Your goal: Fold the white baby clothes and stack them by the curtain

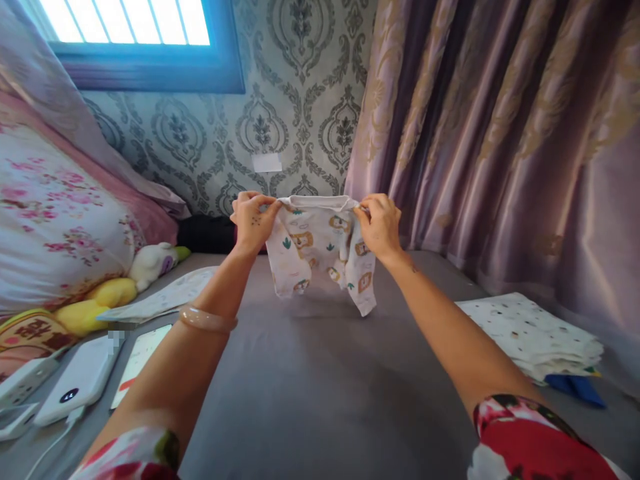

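A small white baby shirt (pixel 327 247), printed with lions and green leaves, hangs in the air above the grey bed sheet (pixel 320 400). My left hand (pixel 254 220) pinches its left shoulder between thumb and fingers. At the opposite shoulder, my right hand (pixel 380 225) grips the cloth the same way. The neckline is stretched level between both hands, and the two sleeves droop below. A pale bangle circles my left forearm.
Folded white printed cloths (pixel 530 333) lie at right beside the curtain (pixel 480 133). On the left are a phone (pixel 140 360), a power bank (pixel 80 380), a power strip (pixel 25 380), plush toys (pixel 150 263), another light cloth (pixel 165 297) and a floral pillow (pixel 55 220).
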`<state>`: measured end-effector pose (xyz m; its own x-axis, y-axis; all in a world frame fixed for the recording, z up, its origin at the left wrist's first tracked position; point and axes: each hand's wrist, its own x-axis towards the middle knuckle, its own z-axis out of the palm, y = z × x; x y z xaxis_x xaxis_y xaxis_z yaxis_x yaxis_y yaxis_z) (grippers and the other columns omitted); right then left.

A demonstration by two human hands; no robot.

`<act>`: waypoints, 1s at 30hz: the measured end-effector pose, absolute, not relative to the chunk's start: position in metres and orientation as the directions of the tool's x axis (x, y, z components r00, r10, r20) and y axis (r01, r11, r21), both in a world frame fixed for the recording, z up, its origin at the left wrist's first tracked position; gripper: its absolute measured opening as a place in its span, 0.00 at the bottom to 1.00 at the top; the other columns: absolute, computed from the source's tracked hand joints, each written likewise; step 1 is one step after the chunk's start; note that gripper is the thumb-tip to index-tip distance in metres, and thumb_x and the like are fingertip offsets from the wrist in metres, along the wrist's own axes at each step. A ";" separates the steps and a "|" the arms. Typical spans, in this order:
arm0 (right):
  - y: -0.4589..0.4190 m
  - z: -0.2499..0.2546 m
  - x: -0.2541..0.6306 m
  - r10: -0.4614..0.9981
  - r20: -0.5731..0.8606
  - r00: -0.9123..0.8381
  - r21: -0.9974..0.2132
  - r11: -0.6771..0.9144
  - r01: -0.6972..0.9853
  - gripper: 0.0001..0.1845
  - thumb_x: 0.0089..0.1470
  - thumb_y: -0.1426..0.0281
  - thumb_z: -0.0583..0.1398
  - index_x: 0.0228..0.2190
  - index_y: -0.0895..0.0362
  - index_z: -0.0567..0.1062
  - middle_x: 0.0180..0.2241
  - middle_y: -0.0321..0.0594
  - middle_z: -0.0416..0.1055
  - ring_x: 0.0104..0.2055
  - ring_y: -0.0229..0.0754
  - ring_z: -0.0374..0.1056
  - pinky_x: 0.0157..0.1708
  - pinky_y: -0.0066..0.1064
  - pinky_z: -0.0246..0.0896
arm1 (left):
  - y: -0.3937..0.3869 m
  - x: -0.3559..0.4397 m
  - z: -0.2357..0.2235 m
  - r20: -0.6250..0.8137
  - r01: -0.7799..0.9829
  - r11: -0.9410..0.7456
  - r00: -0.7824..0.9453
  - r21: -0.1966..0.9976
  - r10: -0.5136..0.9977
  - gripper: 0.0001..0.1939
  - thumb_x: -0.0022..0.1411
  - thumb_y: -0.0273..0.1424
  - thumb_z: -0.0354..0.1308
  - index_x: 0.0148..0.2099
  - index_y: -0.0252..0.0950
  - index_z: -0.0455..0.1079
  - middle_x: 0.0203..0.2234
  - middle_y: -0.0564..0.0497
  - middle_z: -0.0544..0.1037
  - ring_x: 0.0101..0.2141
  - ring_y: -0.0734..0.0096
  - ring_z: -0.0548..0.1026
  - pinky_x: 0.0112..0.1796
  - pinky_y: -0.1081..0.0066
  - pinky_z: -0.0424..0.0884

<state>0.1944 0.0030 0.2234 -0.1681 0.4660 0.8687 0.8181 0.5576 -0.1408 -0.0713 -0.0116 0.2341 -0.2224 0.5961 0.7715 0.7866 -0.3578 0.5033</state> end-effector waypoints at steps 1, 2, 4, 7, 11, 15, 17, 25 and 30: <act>0.004 0.222 0.195 0.473 0.864 -0.175 -0.139 0.557 0.819 0.12 0.63 0.66 0.53 0.33 0.54 0.75 0.45 0.44 0.71 0.48 0.49 0.63 0.49 0.43 0.52 | -0.010 -0.070 0.235 0.761 0.781 -0.352 -0.228 0.515 0.607 0.08 0.56 0.38 0.60 0.34 0.39 0.75 0.40 0.48 0.71 0.48 0.56 0.65 0.52 0.55 0.59; 0.005 0.221 0.196 0.481 0.857 -0.185 -0.137 0.559 0.818 0.12 0.63 0.66 0.53 0.33 0.54 0.75 0.45 0.44 0.71 0.48 0.49 0.63 0.49 0.43 0.52 | -0.009 -0.069 0.235 0.753 0.779 -0.347 -0.231 0.523 0.616 0.08 0.56 0.38 0.60 0.34 0.39 0.75 0.40 0.48 0.71 0.48 0.56 0.64 0.52 0.55 0.59; 0.008 0.219 0.198 0.496 0.851 -0.174 -0.154 0.552 0.819 0.12 0.62 0.65 0.54 0.33 0.54 0.75 0.45 0.44 0.70 0.49 0.49 0.63 0.49 0.43 0.52 | -0.007 -0.065 0.236 0.750 0.781 -0.337 -0.239 0.526 0.617 0.08 0.56 0.38 0.59 0.34 0.39 0.74 0.41 0.47 0.71 0.49 0.55 0.64 0.52 0.54 0.59; 0.013 0.217 0.200 0.527 0.833 -0.169 -0.185 0.554 0.812 0.13 0.62 0.63 0.54 0.32 0.54 0.76 0.45 0.44 0.70 0.50 0.49 0.62 0.49 0.44 0.52 | -0.004 -0.061 0.237 0.762 0.789 -0.342 -0.231 0.511 0.606 0.08 0.57 0.37 0.59 0.34 0.39 0.74 0.41 0.47 0.71 0.49 0.55 0.64 0.52 0.54 0.58; 0.017 0.218 0.203 0.518 0.845 -0.130 -0.209 0.544 0.813 0.13 0.62 0.62 0.55 0.33 0.54 0.77 0.45 0.44 0.70 0.50 0.50 0.62 0.51 0.46 0.50 | 0.000 -0.057 0.237 0.773 0.794 -0.324 -0.266 0.514 0.576 0.08 0.57 0.38 0.59 0.34 0.40 0.75 0.38 0.48 0.71 0.48 0.54 0.65 0.51 0.54 0.58; 0.016 0.218 0.203 0.492 0.864 -0.108 -0.197 0.528 0.826 0.13 0.62 0.62 0.54 0.33 0.53 0.77 0.45 0.43 0.69 0.50 0.50 0.61 0.51 0.47 0.49 | 0.002 -0.053 0.235 0.792 0.794 -0.325 -0.293 0.514 0.537 0.09 0.57 0.39 0.58 0.34 0.41 0.76 0.37 0.48 0.73 0.47 0.54 0.66 0.51 0.53 0.58; 0.016 0.218 0.203 0.467 0.881 -0.075 -0.196 0.505 0.841 0.13 0.62 0.63 0.54 0.34 0.53 0.77 0.45 0.44 0.69 0.50 0.50 0.61 0.51 0.47 0.49 | 0.002 -0.050 0.234 0.794 0.801 -0.327 -0.275 0.501 0.542 0.10 0.58 0.40 0.58 0.34 0.41 0.76 0.35 0.48 0.73 0.46 0.55 0.66 0.50 0.54 0.58; 0.017 0.215 0.204 0.518 0.855 -0.029 -0.287 0.520 0.804 0.11 0.61 0.64 0.54 0.35 0.55 0.76 0.39 0.44 0.71 0.44 0.48 0.65 0.46 0.40 0.56 | 0.006 -0.052 0.230 0.696 0.734 -0.338 -0.249 0.589 0.674 0.13 0.58 0.39 0.55 0.39 0.38 0.76 0.32 0.49 0.78 0.37 0.63 0.73 0.43 0.62 0.64; 0.016 0.213 0.200 0.556 0.831 -0.023 -0.368 0.580 0.727 0.11 0.62 0.65 0.52 0.36 0.56 0.73 0.36 0.44 0.72 0.41 0.47 0.67 0.43 0.36 0.58 | 0.010 -0.050 0.223 0.733 0.636 -0.467 -0.241 0.614 0.636 0.12 0.58 0.37 0.54 0.38 0.36 0.74 0.29 0.51 0.77 0.32 0.69 0.73 0.36 0.70 0.67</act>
